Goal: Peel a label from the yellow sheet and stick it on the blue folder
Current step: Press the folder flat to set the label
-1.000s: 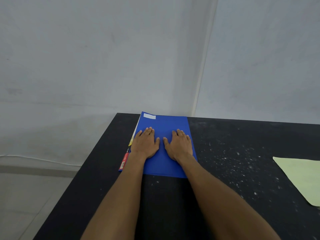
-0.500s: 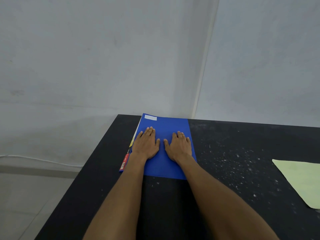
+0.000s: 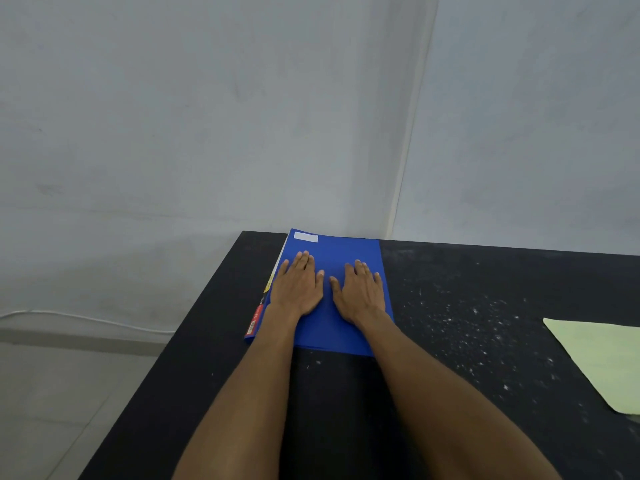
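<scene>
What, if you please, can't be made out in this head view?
- yellow sheet: cut off by the right edge; any labels too faint to see.
- blue folder: middle hidden under left hand and right hand.
- red strip beside the folder: print too small.

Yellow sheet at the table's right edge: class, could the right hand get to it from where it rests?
Probably yes: the right hand lies flat on the blue folder, holding nothing, and only bare black table separates it from the yellow sheet.

Blue folder (image 3: 346, 251) flat, white label (image 3: 305, 236) at far-left corner; yellow sheet (image 3: 602, 358) well right
</scene>
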{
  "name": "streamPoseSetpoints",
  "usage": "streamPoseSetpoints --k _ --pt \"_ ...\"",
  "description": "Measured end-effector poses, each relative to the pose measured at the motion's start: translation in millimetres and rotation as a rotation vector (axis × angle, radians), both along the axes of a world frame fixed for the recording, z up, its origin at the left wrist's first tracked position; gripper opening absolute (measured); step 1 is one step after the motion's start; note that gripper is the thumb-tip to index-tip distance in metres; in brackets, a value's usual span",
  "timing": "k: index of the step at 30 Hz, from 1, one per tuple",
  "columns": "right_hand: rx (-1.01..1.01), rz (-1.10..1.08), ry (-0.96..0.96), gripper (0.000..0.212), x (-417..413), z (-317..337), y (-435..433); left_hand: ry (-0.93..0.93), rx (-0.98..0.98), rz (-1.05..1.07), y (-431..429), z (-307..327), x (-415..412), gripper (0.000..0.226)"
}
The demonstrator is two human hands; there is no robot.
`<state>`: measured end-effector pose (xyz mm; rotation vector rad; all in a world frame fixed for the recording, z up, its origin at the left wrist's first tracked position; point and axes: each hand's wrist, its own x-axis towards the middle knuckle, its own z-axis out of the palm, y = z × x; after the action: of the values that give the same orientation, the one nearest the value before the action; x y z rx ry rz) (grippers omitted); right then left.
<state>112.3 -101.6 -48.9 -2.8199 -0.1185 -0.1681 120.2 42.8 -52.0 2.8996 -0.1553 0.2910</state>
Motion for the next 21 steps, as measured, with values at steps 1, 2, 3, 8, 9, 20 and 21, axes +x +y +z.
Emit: streamPoseSetpoints --k 1,2,3,8,9,20,21 --pt "0.004 -0.001 0.001 0.066 -3 2 -2 0.003 0.003 0.0 -1 1 -3 0.058" --pt "0.005 0.0 0.001 0.065 -5 3 -3 0.008 0.005 0.0 -1 3 -6 0.059" --pt "0.002 0.0 0.003 0.065 -7 4 -5 0.016 0.008 0.001 -1 4 -9 0.059" --pt "-0.004 -0.007 0.008 0.064 -26 10 -19 0.052 0.022 0.012 -6 7 -30 0.06" --pt "0.0 -0.007 0.007 0.064 -31 10 -23 0.059 0.025 0.012 -8 8 -35 0.06" --pt "-0.015 -0.028 -0.032 0.065 -75 25 -83 0.069 0.034 -0.006 -61 30 -84 0.061" --pt "-0.013 -0.03 -0.038 0.065 -79 26 -90 0.07 0.034 -0.006 -67 31 -88 0.061"
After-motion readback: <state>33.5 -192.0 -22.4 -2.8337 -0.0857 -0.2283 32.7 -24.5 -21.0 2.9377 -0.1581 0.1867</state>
